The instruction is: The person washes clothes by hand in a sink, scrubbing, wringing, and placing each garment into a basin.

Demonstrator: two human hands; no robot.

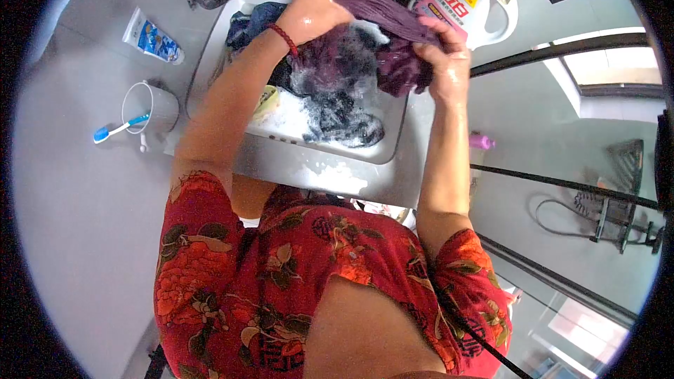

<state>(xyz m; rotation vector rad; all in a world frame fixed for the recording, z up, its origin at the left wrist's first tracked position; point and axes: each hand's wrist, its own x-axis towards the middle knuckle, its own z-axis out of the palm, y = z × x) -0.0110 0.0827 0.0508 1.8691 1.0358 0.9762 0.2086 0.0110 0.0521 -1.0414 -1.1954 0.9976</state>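
A wet purple garment (386, 15) is stretched between my two hands above the white sink (210, 63). My left hand (314, 12) grips its left end in a closed fist. Bunched cloth hangs below my right hand (444, 52), whose fingers are wrapped round the other end. Under them, dark soapy clothes (337, 109) lie in foam in the basin. A dark blue piece (254, 22) rests at the sink's upper left corner. Close to the left forearm, a yellowish item (267, 102) sits in the foam; its kind is unclear.
A large white detergent jug (484, 0) stands behind my right hand. To the left are a cup (158, 105), a blue toothbrush (116, 130) and a toothpaste tube (154, 36). A foam patch (330, 179) lies on the front counter edge. Framed glass (554, 140) borders the right.
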